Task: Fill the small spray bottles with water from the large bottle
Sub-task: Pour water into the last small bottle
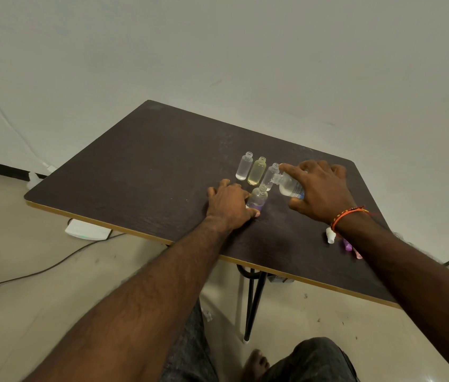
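Nearest, the left hand (pixel 230 202) grips the purple-tinted small bottle (pixel 257 199), standing upright and uncapped on the table (pixel 135 166). Just right of it, the right hand (pixel 320 188) holds the large bottle (pixel 289 186) tipped nearly flat, long axis running right to left, its mouth directly over the small bottle's neck. Whether water is flowing I cannot tell. Beyond stand three more open small bottles (pixel 256 170); caps (pixel 331 235) lie by the right wrist.

Plain room: bare wall (pixel 218 51), tiled floor (pixel 25 271), folding table (pixel 149 175).
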Tool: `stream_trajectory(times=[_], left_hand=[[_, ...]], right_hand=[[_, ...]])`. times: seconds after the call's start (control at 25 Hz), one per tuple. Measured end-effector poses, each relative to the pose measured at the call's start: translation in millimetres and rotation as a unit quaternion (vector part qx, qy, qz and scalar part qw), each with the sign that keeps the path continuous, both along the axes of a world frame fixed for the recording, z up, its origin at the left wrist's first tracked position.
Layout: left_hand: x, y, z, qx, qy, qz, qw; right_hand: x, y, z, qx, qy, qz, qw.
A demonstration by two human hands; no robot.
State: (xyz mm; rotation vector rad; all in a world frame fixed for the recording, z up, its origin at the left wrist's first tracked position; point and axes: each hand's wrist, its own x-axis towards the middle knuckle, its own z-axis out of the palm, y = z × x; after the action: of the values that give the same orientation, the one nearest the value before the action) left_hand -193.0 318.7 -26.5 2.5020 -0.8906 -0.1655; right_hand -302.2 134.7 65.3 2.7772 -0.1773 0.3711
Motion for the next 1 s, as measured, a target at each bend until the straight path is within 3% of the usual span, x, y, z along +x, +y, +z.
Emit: stream_trajectory(times=[1.0], left_hand=[[-0.3, 0.4, -3.1, -0.012, 0.011, 0.007, 1.0]], right_hand=[[1.1, 1.5, 0.1, -0.004, 0.004, 0.002, 1.0]])
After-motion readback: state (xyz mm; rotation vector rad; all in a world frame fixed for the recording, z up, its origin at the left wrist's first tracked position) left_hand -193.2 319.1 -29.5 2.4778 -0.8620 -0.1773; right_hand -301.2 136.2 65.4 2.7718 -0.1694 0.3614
